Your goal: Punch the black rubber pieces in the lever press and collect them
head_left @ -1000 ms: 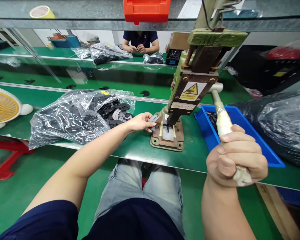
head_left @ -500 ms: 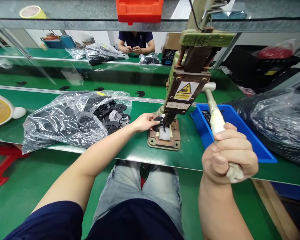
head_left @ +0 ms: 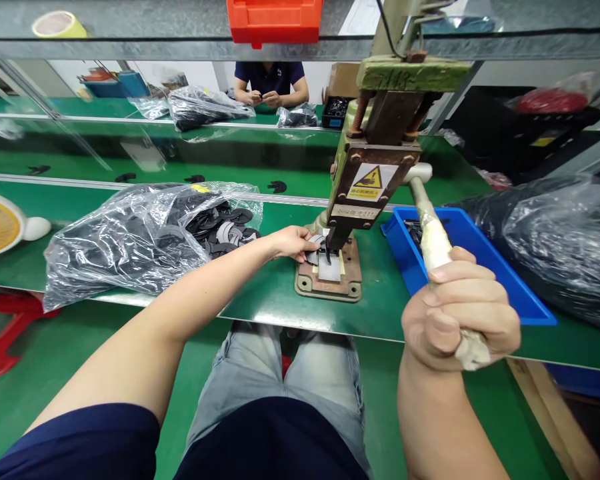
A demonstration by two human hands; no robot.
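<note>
A hand press [head_left: 375,167] with a yellow warning label stands on the green bench, on a rusty base plate [head_left: 329,283]. My right hand [head_left: 460,313] is closed round its long taped lever [head_left: 433,237]. My left hand [head_left: 291,241] pinches a flat dark part [head_left: 316,245] and holds it at the press's die, just under the ram. To the left lies a clear plastic bag [head_left: 130,240] full of similar dark flat parts, its mouth open toward my left hand.
A blue tray [head_left: 485,267] with dark parts sits right of the press, beside a large plastic bag [head_left: 565,233]. A fan [head_left: 0,227] stands far left. Across the conveyor another person [head_left: 270,83] works with both hands. An orange bin [head_left: 274,20] sits on the shelf above.
My left hand has carried the dark part to the right, from beside the base plate in under the ram. My right hand has stayed closed on the lever.
</note>
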